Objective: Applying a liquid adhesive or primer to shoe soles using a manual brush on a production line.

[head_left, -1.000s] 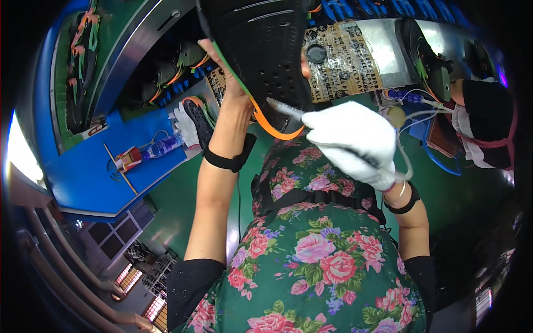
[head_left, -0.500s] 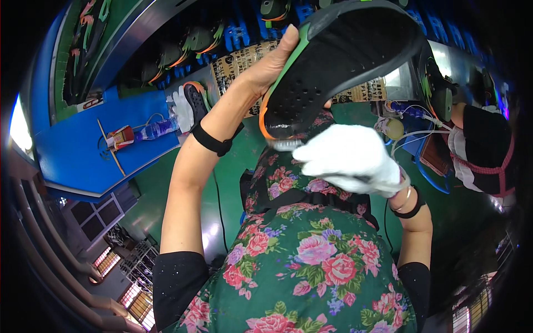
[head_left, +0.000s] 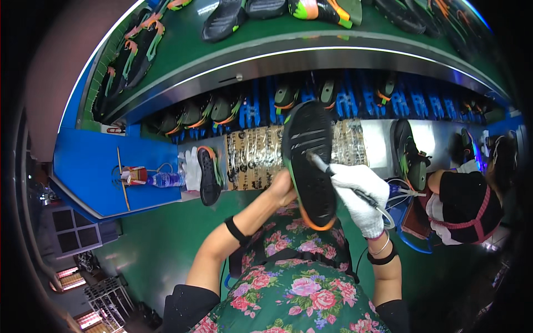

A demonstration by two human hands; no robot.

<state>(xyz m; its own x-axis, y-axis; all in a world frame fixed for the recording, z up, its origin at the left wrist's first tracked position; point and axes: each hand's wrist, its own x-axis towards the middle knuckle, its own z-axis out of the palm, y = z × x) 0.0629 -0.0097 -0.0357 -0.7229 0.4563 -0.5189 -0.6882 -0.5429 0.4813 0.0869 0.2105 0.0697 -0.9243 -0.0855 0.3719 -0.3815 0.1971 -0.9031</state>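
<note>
A black shoe sole [head_left: 311,183] with green and orange edging stands tilted in front of me, its hollow inner face toward me. My bare left hand [head_left: 283,187] grips it by the left side, with the fingers partly hidden behind it. My right hand [head_left: 362,194], in a white knitted glove, is closed round a brush [head_left: 327,166] with a thin clear tube running from it. The brush's bristles touch the inner face of the sole around its middle.
Taped cardboard [head_left: 252,158] covers the bench ahead. Left stand another sole [head_left: 210,177], a white glove [head_left: 192,169] and a bottle [head_left: 165,179]. Behind, blue holders [head_left: 344,102] sit below a green conveyor [head_left: 266,29] carrying shoe parts. A co-worker [head_left: 463,208] works at right beside a shoe [head_left: 410,155].
The sole has moved farther from me and turned more upright. My right hand has shifted the brush from the orange end up to the middle of the inner face. The view has tilted up.
</note>
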